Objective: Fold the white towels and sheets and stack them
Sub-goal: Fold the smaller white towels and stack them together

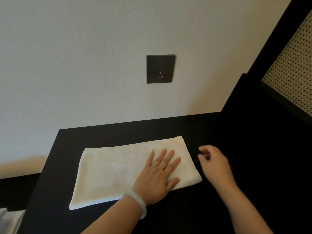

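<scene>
A white towel (114, 171), folded into a flat rectangle, lies on the black table (219, 191). My left hand (158, 174) presses flat on the towel's right half with its fingers spread and straight; a pale bangle circles that wrist. My right hand (214, 161) hovers just past the towel's right edge, blurred, its fingers loosely curled and holding nothing.
The table's back edge meets a cream wall with a dark power socket (160, 69). A black frame with a woven cane panel (290, 68) rises at the right. More white cloth (10, 220) shows low at the left, beyond the table's left edge.
</scene>
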### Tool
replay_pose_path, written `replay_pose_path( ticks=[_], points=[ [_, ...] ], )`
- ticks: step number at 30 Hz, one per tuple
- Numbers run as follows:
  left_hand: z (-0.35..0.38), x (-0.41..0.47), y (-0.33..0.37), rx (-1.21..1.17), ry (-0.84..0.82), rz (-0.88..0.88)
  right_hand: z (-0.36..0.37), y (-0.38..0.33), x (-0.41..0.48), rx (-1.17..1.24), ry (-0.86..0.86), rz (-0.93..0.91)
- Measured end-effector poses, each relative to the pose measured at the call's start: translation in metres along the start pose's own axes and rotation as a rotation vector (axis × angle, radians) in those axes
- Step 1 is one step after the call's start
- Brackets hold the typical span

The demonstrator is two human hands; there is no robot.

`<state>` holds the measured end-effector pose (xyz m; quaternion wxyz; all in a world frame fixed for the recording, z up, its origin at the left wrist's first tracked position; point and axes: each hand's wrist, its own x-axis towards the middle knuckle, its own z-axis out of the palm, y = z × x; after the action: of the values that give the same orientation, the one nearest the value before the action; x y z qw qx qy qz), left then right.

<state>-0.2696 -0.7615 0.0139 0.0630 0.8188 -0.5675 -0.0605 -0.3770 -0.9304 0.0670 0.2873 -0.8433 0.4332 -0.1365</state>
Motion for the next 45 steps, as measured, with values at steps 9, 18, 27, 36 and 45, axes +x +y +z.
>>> replay_pose_path(
  ticks=[9,18,27,36,45],
  points=[
    [-0.008,-0.059,-0.041,-0.013,0.069,-0.239,0.056,0.024,-0.002,-0.504,-0.318,-0.421],
    [-0.028,-0.062,-0.059,0.016,0.069,-0.501,0.101,-0.082,-0.026,-0.44,-0.324,-0.784],
    [-0.012,-0.101,-0.099,0.064,0.084,-0.75,0.09,-0.028,0.023,-0.484,-0.319,-0.6],
    [-0.031,-0.16,-0.101,-0.208,0.074,-1.116,0.066,-0.023,0.028,-0.149,-0.089,-0.223],
    [-0.062,-0.139,-0.101,-0.866,0.246,-1.323,0.038,-0.042,0.03,0.04,-0.301,0.299]
  ],
)
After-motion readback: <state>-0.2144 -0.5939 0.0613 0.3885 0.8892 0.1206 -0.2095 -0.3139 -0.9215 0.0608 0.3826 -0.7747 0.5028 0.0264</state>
